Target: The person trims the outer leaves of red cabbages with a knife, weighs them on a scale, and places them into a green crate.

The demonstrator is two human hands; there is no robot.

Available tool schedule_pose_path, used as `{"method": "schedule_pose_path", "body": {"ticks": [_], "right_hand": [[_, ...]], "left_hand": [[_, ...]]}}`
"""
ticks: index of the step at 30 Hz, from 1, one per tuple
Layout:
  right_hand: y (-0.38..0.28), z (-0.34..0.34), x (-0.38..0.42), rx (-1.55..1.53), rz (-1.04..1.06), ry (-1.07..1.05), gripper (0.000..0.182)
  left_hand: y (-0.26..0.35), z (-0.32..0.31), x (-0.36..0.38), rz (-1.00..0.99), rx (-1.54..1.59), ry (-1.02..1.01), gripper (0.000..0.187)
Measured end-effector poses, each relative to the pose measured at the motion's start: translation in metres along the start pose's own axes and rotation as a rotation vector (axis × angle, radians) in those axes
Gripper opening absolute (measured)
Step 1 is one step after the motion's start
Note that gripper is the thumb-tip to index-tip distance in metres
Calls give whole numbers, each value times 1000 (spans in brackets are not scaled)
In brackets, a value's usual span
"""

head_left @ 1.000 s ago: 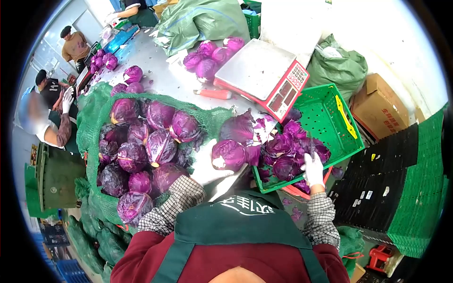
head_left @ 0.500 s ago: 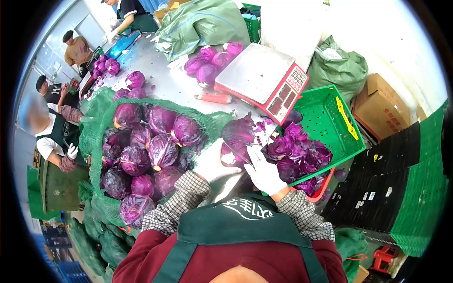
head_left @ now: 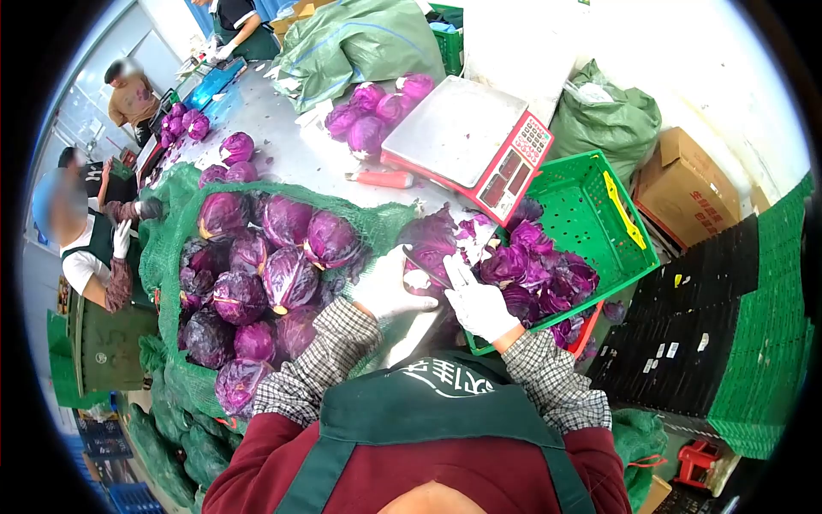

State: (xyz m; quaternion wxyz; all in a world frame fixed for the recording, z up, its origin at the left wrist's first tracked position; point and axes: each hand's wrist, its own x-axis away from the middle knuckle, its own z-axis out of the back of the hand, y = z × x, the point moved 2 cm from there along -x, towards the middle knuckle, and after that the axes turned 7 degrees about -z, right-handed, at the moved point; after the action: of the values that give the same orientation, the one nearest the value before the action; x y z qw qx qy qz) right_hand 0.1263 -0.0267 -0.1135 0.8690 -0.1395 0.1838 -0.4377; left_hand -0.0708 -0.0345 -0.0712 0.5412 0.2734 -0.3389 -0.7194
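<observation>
My left hand (head_left: 391,287), in a white glove, is closed round the side of a red cabbage (head_left: 419,279) with a pale cut end facing me. Against its right side is my gloved right hand (head_left: 476,300), fingers close together and bent toward the cabbage. A thin dark edge crosses the cabbage to the right fingers; I cannot tell what they grip. Behind the cabbage lies a large loose purple leaf (head_left: 431,230), with torn scraps beside it. Left of my hands, a green mesh sack (head_left: 382,224) lies open around several whole red cabbages (head_left: 289,278).
At my right, a green crate (head_left: 618,257) holds purple leaves (head_left: 548,272), above a red container (head_left: 589,332). A scale (head_left: 462,128) and a red-handled tool (head_left: 382,178) lie beyond. Trimmed cabbages (head_left: 366,133) sit beside the scale. Co-workers stand at left (head_left: 94,248) and far end.
The left hand's thumb now shows along the cabbage's lower side, and the cabbage has turned slightly. The right hand stays against it. A co-worker at left has raised their gloved hand.
</observation>
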Motion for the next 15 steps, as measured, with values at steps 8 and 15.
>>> {"method": "schedule_pose_path", "body": {"ticks": [8,15], "right_hand": [[12,-18,-8,-1,51,1,52],[13,5,-17,-179,44,24,38]], "left_hand": [[-10,0,-3,71,-129,-32,103],[-10,0,-7,29,-154,-173,106]]}}
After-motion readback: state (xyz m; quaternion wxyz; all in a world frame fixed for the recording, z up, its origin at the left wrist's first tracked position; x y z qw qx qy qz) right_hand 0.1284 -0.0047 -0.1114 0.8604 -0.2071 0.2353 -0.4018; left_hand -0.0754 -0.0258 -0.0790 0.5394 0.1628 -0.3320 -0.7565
